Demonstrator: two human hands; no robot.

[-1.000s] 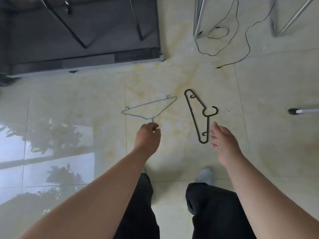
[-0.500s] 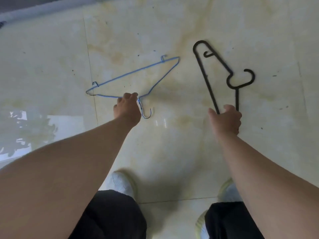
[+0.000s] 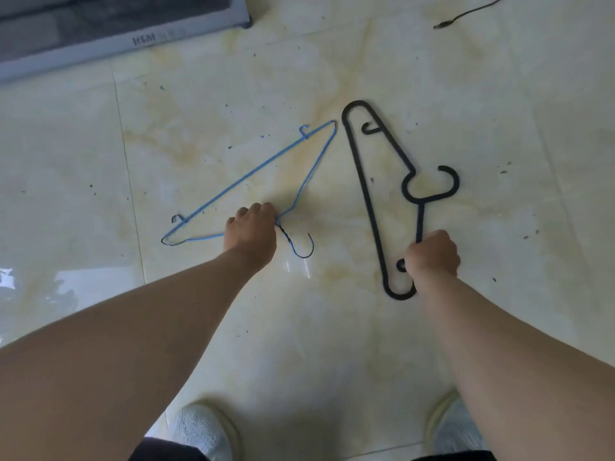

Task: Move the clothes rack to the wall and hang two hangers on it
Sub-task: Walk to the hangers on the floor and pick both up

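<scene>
On the pale tiled floor, which is filling nearly the whole view, a person is bending over two hangers, with both forearms reaching down from the lower corners. A grey-framed dark panel is lying along the top left edge, and the end of a black cable is trailing in at the top right. No clothes rack is showing in this view, so whether it is already standing at the wall cannot be told.

The black plastic hanger is lying right of centre, its hook curling out to the right. The right hand is closing as a fist around its near shoulder, close to the lower rounded end. Just beside it, the two far tips almost meeting, the blue wire hanger is lying at a slant. The left hand is curling shut over it where the shoulders join the twisted neck, with the small hook poking out to the right.

The risk is sitting mostly with the thin wire: it is probably springy and could twist in the fist. With the tips so near, the hangers may snag each other if raised together.
</scene>
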